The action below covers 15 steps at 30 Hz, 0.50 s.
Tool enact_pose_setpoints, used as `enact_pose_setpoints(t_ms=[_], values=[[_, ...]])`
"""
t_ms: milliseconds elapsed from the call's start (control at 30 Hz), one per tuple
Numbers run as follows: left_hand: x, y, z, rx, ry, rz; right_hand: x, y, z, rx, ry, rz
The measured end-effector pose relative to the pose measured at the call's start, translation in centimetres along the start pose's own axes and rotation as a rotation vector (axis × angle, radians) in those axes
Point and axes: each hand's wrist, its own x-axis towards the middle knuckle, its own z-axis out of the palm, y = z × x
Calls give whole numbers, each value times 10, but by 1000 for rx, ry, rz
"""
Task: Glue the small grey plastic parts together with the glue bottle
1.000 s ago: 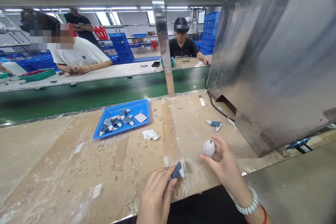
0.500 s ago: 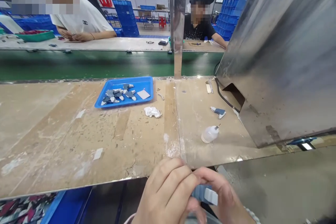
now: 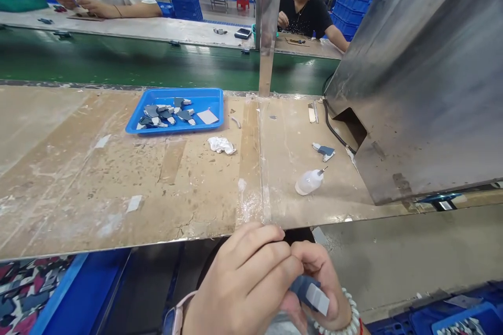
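Small blue-and-white part (image 3: pixel 309 293) is pinched between both hands, below the front edge of the worktop (image 3: pixel 118 183), close to the body. Left hand (image 3: pixel 243 282) is closed over it from above, fingers curled; right hand (image 3: pixel 318 293) is closed under it, thumb and fingertips on the white end.

To do this well, as judged: the part should be gripped by its edges only, kept pressed squarely while the halves are seated, and any wet face kept clear of skin. Light, even pressure is advised; the piece looks like thin moulded plastic, smooth, with a wedge-like white tip.

On the worktop, a soft translucent squeeze bottle (image 3: pixel 308 182) with a fine metal nozzle is lying on its side, well apart from the hands. One similar blue-white part (image 3: pixel 324 151) is beside it. A blue tray (image 3: pixel 214 98), rigid with a raised rim, holds more such parts. A crumpled white wipe (image 3: pixel 221 145) lies near it. The worktop surface is worn board, scuffed, with dried residue. A brushed steel housing (image 3: pixel 424 73) stands at right.
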Motion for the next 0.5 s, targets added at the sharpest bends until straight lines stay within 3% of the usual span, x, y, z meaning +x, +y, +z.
enact_pose_setpoints(t_ms=[133,300,500], values=[[4,-1,-10,-121,-61,-53,3,0,1,-48,10,-71],[3,-3,-16,-375,-102,-18,7,1,1,8,-207,-124],[4,3,-11,-413,-180,5,-4,-11,-2,1,-245,0]])
